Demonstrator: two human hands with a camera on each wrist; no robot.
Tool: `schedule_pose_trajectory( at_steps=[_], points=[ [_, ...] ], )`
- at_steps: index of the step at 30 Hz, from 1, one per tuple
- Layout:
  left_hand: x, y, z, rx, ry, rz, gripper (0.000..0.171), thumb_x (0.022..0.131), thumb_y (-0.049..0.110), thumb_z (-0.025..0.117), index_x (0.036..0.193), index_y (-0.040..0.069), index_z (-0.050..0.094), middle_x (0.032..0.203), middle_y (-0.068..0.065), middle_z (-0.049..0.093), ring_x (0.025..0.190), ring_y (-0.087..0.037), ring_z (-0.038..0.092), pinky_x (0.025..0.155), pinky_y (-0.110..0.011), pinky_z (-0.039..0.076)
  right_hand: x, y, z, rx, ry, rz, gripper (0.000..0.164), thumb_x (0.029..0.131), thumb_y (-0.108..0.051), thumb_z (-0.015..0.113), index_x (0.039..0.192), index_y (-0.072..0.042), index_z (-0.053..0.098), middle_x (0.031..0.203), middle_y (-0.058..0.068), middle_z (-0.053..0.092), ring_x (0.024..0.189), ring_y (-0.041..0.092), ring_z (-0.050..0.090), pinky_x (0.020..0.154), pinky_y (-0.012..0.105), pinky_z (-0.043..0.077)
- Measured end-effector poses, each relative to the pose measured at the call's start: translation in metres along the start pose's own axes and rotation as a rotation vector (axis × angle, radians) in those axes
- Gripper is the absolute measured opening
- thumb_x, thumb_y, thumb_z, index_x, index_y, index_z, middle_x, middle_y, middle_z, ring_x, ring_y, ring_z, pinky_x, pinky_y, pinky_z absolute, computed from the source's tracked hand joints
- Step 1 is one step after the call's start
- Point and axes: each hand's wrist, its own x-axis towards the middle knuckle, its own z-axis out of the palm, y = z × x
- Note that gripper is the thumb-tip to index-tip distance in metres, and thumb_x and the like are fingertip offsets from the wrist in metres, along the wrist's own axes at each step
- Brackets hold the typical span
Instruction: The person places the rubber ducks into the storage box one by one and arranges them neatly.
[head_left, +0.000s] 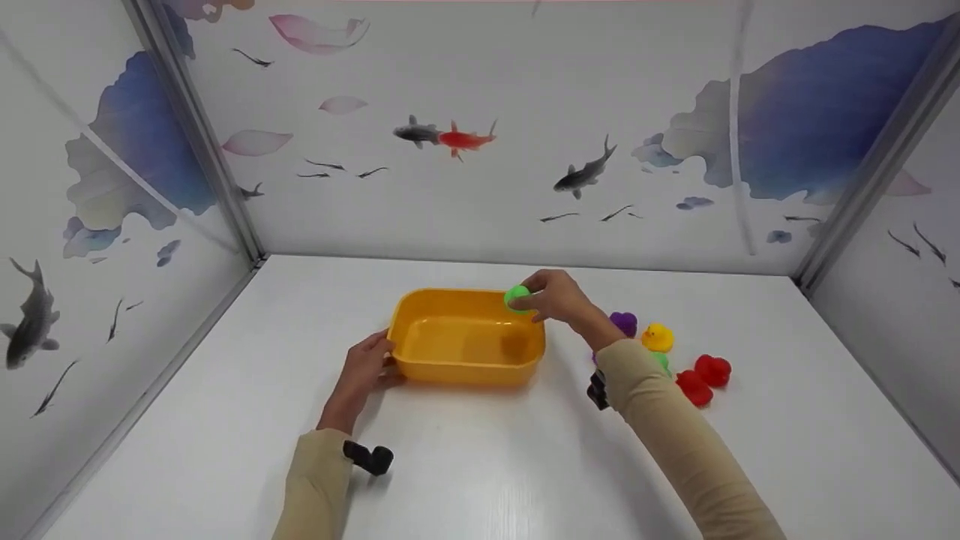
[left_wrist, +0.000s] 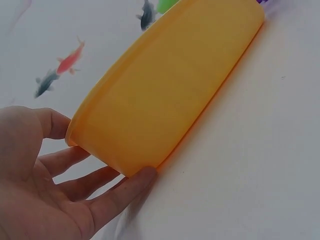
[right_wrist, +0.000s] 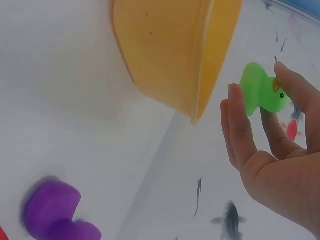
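Note:
An orange plastic tub (head_left: 420,360) stands on the white table, nothing showing inside it. My left hand (head_left: 371,366) rests against its near left corner; in the left wrist view its straight fingers (left_wrist: 115,187) touch the tub's wall (left_wrist: 175,85). My right hand (head_left: 553,298) pinches a green rubber duck (head_left: 516,297) above the tub's far right corner. The right wrist view shows the green duck (right_wrist: 260,90) between the thumb and fingers of the right hand (right_wrist: 265,125), beside the tub's rim (right_wrist: 200,60).
Right of the tub lie loose rubber ducks: a purple one (head_left: 624,323), a yellow one (head_left: 658,337), a green one (head_left: 661,361) and two red ones (head_left: 705,379). The purple duck (right_wrist: 52,210) appears blurred in the right wrist view. Fish-patterned walls enclose the table on three sides.

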Motion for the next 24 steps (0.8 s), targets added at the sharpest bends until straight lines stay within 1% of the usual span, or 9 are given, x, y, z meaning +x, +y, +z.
schedule_pose_trajectory(
  at_steps=[3, 6, 13, 17, 24],
  points=[
    [-0.001, -0.001, 0.000, 0.003, 0.004, -0.004, 0.048, 0.102, 0.025, 0.045, 0.149, 0.016, 0.048, 0.134, -0.013, 0.061, 0.104, -0.023, 0.063, 0.087, -0.032, 0.062, 0.004, -0.004, 0.013, 0.036, -0.024, 0.012, 0.045, 0.088, -0.022, 0.077, 0.125, -0.002, 0.060, 0.130, 0.016, 0.063, 0.114, 0.028, 0.066, 0.096, 0.036, 0.059],
    [-0.001, -0.001, 0.000, -0.003, 0.012, -0.009, 0.048, 0.102, 0.025, 0.046, 0.149, 0.017, 0.048, 0.134, -0.013, 0.062, 0.104, -0.023, 0.064, 0.087, -0.032, 0.062, 0.008, -0.009, 0.025, 0.098, -0.031, 0.026, 0.044, 0.088, -0.019, 0.077, 0.125, -0.002, 0.059, 0.129, 0.016, 0.063, 0.114, 0.027, 0.066, 0.097, 0.036, 0.058],
    [0.001, -0.004, 0.001, -0.006, 0.005, -0.006, 0.048, 0.101, 0.026, 0.047, 0.148, 0.017, 0.050, 0.134, -0.014, 0.062, 0.104, -0.022, 0.064, 0.088, -0.033, 0.062, 0.017, -0.019, 0.050, 0.245, 0.005, 0.036, 0.044, 0.088, -0.012, 0.076, 0.125, 0.002, 0.058, 0.128, 0.019, 0.061, 0.114, 0.030, 0.067, 0.097, 0.034, 0.058],
    [0.001, -0.005, 0.000, -0.014, 0.001, 0.003, 0.047, 0.102, 0.025, 0.047, 0.147, 0.016, 0.051, 0.134, -0.014, 0.062, 0.103, -0.022, 0.064, 0.088, -0.034, 0.062, 0.022, -0.022, 0.064, 0.282, 0.003, 0.035, 0.047, 0.089, -0.012, 0.075, 0.128, 0.003, 0.055, 0.129, 0.020, 0.060, 0.115, 0.032, 0.067, 0.100, 0.036, 0.057],
    [0.002, -0.002, 0.000, -0.003, -0.002, -0.009, 0.048, 0.102, 0.027, 0.047, 0.149, 0.018, 0.049, 0.134, -0.012, 0.062, 0.105, -0.023, 0.063, 0.090, -0.033, 0.061, 0.031, -0.022, 0.087, 0.364, -0.008, 0.038, 0.051, 0.089, -0.015, 0.075, 0.131, 0.005, 0.053, 0.129, 0.020, 0.060, 0.115, 0.033, 0.066, 0.105, 0.039, 0.054]
  ],
)
